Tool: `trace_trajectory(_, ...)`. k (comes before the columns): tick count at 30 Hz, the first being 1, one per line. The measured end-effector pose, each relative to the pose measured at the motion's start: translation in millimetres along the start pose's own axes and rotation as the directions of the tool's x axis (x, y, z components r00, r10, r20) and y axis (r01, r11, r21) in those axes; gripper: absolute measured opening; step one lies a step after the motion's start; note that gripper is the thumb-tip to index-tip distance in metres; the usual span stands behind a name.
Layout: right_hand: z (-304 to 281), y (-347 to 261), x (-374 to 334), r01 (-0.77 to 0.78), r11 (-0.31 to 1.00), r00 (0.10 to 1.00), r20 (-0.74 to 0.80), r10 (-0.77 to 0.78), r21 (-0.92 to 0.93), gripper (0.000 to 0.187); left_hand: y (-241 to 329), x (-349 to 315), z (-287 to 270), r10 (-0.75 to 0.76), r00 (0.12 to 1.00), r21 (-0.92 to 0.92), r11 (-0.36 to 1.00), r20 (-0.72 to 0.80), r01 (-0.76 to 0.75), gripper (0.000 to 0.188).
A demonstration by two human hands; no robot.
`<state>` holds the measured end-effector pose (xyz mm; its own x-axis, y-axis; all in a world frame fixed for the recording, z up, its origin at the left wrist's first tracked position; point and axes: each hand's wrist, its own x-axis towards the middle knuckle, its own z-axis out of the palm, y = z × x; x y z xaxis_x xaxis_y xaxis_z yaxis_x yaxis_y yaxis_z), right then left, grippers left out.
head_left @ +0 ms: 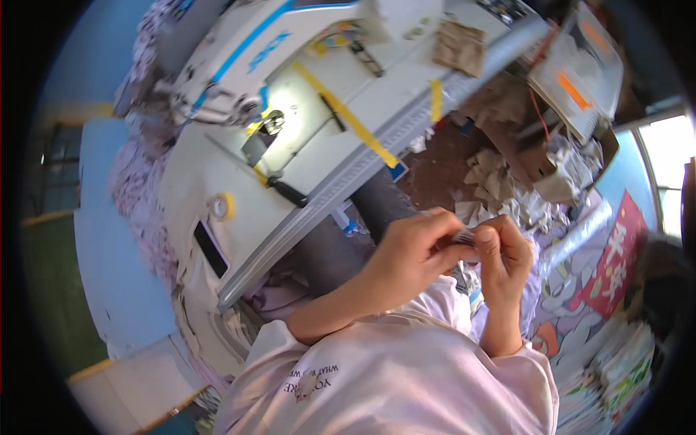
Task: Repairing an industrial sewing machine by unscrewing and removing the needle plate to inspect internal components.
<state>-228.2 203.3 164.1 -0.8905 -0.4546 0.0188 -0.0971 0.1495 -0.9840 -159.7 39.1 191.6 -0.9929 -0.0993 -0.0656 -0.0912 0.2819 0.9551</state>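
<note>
My left hand (413, 250) and my right hand (504, 254) meet above my lap, to the right of the sewing table's edge. Fingers and thumbs on both are closed in a pinch around a small, dark greyish piece (465, 237). Most of it is hidden by the fingers, so its kind cannot be made out. Away from both hands, a white and blue sewing machine (243, 54) stands on the table (192, 170), its lamp lighting the needle area.
On the table lie a yellow tape roll (222, 206), a phone (211, 249), a black-handled tool (288, 191) and a brown fabric piece (459, 48). Fabric scraps (500, 177) heap beyond my hands, beside a cardboard box (558, 181). Bundled cloth (141, 206) lies left of the table.
</note>
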Motion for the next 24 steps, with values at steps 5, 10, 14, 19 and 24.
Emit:
trace_trajectory(5, 6.0, 40.3, 31.8, 0.109, 0.775, 0.936, -0.199, -0.291, -0.623, 0.015, -29.1, 1.6, 2.7, -0.313, 0.945, -0.506, 0.803, 0.092, 0.315, 0.017)
trace_trajectory(10, 51.1, 39.3, 66.4, 0.326, 0.711, 0.913, 0.012, -0.408, -0.623, 0.024, -52.2, -23.4, -38.1, -0.390, 0.826, -0.536, 0.834, -0.406, 0.130, 0.017)
trace_trajectory(14, 145.1, 21.4, 113.3, 0.530, 0.696, 0.825, 0.104, -0.556, -0.485, 0.024, -26.1, -45.9, -72.5, -0.325, 0.746, -0.498, 0.867, -0.582, -0.010, 0.018)
trace_trajectory(19, 205.0, 40.0, 159.9, 0.551, 0.518, 0.794, 0.221, -0.566, -0.654, 0.024, -2.4, -61.4, -76.2, -0.264, 0.744, -0.416, 0.909, -0.614, -0.021, 0.017)
trace_trajectory(24, 172.6, 11.7, 132.5, 0.098, 0.828, 0.994, 0.098, -0.053, -0.552, 0.018, 1.5, -71.5, -77.1, -0.227, 0.736, -0.363, 0.931, -0.637, -0.028, 0.014)
